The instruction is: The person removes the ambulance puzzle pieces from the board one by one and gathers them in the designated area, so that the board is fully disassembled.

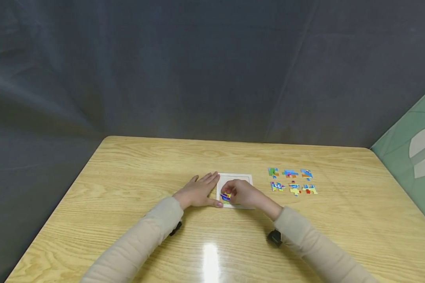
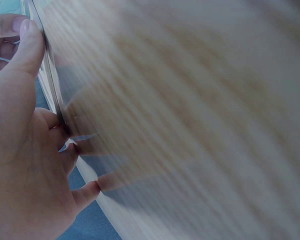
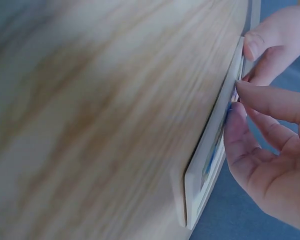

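A white puzzle board (image 1: 235, 175) with a raised rim lies flat on the wooden table. My left hand (image 1: 199, 192) rests at its left edge, fingers spread, the thumb on the lower left corner. Over the board, my right hand (image 1: 243, 193) pinches a blue and yellow puzzle piece (image 1: 225, 196) near the lower left of the tray. The right wrist view shows the fingertips of the right hand (image 3: 270, 145) close together just inside the rim, where they partly hide the piece. A green strip shows along the bottom of the board, largely covered by the hand.
To the right of the board lie several loose puzzle pieces in two rows, among them a green one (image 1: 272, 171) and a yellow and red one (image 1: 309, 189). A dark curtain (image 1: 198, 78) hangs behind the table (image 1: 145, 165). Green patterned fabric (image 1: 416, 157) is at the right.
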A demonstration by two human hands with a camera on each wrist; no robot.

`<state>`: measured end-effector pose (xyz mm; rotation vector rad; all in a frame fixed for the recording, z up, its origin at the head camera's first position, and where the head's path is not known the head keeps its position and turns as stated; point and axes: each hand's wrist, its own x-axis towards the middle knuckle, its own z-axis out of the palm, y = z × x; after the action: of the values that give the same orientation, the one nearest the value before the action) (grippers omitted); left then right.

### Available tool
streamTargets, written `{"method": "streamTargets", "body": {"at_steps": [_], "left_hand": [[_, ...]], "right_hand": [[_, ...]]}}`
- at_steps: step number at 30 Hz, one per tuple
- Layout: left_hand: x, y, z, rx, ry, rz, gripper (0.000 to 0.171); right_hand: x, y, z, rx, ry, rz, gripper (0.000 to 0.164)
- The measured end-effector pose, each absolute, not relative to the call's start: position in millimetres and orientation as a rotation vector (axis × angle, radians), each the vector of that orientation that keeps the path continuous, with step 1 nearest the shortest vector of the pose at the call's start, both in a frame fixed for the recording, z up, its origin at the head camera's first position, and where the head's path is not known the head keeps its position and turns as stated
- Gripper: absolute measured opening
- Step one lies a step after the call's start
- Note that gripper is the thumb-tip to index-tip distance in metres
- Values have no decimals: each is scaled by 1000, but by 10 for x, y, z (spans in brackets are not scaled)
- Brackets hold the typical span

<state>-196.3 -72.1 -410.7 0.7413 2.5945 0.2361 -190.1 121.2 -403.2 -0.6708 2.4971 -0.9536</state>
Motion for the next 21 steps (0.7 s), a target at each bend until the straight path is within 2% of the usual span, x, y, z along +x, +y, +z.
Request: {"method": "streamTargets", "body": {"at_steps": [9, 21], "left_hand": [[-1969, -718, -4100, 740, 2591, 221, 95], [-1957, -716, -4085, 733, 2590, 221, 95]], "right_hand": [[-1890, 1183, -4017, -629, 2460, -957, 42], [-1902, 1168, -4018, -625, 2477, -934, 35]]}}
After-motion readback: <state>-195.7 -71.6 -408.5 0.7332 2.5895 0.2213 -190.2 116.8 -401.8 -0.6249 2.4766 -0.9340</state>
